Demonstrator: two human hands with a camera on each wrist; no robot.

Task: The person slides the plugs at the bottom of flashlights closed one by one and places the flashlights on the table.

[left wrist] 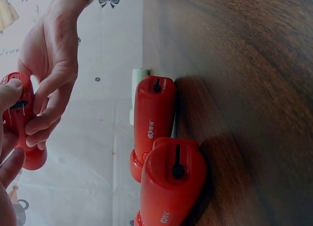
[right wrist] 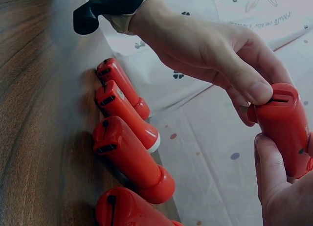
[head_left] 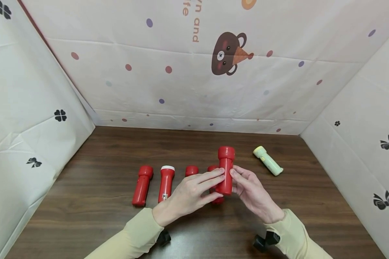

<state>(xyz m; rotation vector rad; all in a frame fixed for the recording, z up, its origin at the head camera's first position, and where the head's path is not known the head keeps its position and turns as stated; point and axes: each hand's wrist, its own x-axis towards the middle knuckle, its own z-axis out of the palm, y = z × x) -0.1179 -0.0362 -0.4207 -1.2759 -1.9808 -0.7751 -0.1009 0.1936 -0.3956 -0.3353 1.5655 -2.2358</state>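
Observation:
A red flashlight (head_left: 226,165) is held up over the table between both hands, head end away from the person. My right hand (head_left: 254,194) grips its barrel from the right, thumb on top. From the left, my left hand (head_left: 189,192) lays its fingers along the barrel. In the right wrist view, the left thumb (right wrist: 259,91) presses beside a dark slot at the flashlight's tail, with fingers on the far side. The left wrist view shows thin metal prongs on the held flashlight (left wrist: 22,123), close to the left thumb.
Standing in a row on the wooden table (head_left: 94,216) are a red flashlight (head_left: 142,187), a white-rimmed red one (head_left: 166,180) and two more, partly hidden by the hands. A pale green flashlight (head_left: 268,160) lies at the right. Patterned white sheets (head_left: 181,90) enclose the table.

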